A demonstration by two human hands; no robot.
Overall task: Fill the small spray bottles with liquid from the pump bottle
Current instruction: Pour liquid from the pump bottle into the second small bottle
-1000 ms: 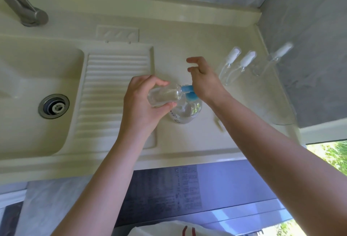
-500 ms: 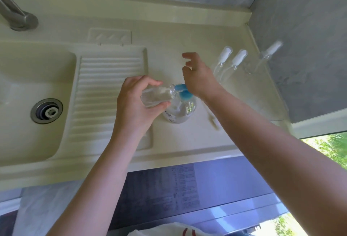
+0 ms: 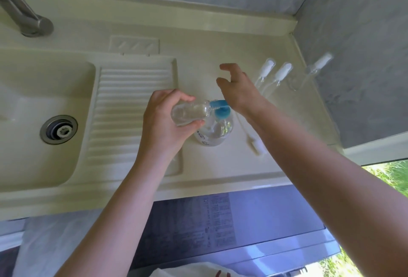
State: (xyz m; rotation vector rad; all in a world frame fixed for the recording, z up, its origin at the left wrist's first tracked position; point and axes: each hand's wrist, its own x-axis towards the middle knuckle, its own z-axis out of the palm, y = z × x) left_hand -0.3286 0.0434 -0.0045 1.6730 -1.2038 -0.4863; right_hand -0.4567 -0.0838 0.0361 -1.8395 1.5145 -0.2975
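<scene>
Two hands meet over the cream countertop (image 3: 220, 45), just right of the ribbed drainboard (image 3: 134, 109), and the work is pumping liquid into one small bottle. The pump bottle (image 3: 215, 132) stands upright on the counter, clear, with a blue pump head (image 3: 220, 111). The right hand (image 3: 238, 91) lies over that head with its heel on top, fingers spread and lifted, gripping nothing; press straight down from there so the base does not skate. The left hand (image 3: 165, 120) wraps its fingers and thumb round a small spray bottle (image 3: 189, 113), held tilted nearly flat with its open neck at the blue spout. It seems to be about half full, though glare makes that hard to judge. Keep the neck tight on the spout and pump in short strokes. Three capped spray bottles (image 3: 280, 73) wait near the wall, and a loose sprayer top (image 3: 256, 143) lies right of the pump bottle.
</scene>
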